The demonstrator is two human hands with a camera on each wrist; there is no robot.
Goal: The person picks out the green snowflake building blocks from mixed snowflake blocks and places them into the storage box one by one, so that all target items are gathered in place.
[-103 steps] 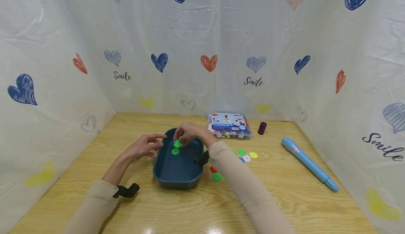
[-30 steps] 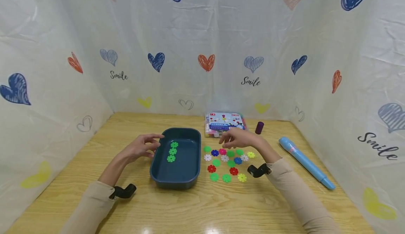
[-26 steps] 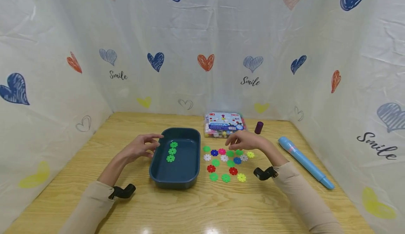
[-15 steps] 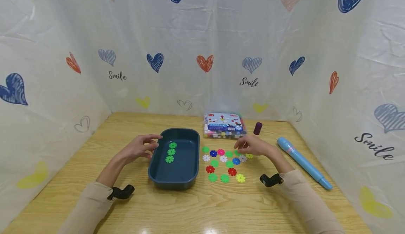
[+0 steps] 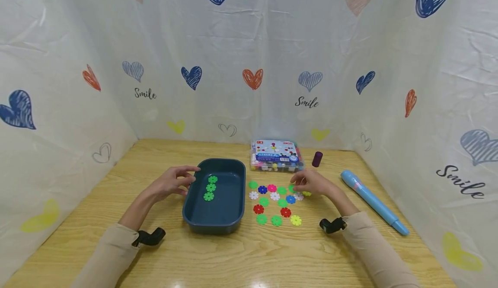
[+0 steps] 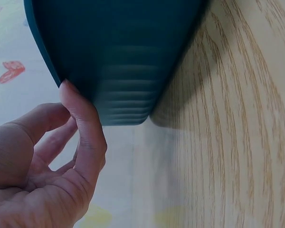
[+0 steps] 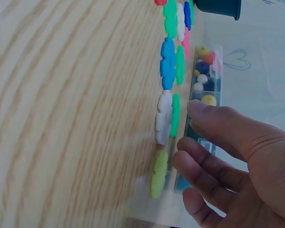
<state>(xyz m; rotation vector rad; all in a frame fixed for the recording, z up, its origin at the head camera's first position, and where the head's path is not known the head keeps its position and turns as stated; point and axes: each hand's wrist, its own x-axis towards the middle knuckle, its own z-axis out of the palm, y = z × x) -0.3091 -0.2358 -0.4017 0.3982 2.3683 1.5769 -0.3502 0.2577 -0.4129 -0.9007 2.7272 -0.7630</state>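
Note:
My left hand (image 5: 171, 181) is at the left side of a dark blue tray (image 5: 194, 223), a fingertip touching the rim. In the left wrist view that finger (image 6: 88, 128) meets the tray's edge. Three green flower-shaped discs (image 5: 211, 187) lie in a row inside the tray. My right hand (image 5: 313, 181) hovers at the far right of the loose discs, its fingertips right by a green disc (image 5: 292, 188). In the right wrist view its thumb and fingers (image 7: 199, 173) stand apart with nothing between them. Near them lie a white disc (image 7: 164, 118) and a yellow disc (image 7: 158, 175).
Right of the tray lie several more flower discs, among them a red one (image 5: 285, 212) and a pink one (image 5: 271, 188). Behind stands a clear box of beads (image 5: 277, 167). A purple cylinder (image 5: 317, 159) and a light blue, wand-like tube (image 5: 375, 202) are to the right.
My right hand has left the tray, where a third green disc now lies, and moved right over the loose discs, then lowered slightly. The left hand stays at the rim.

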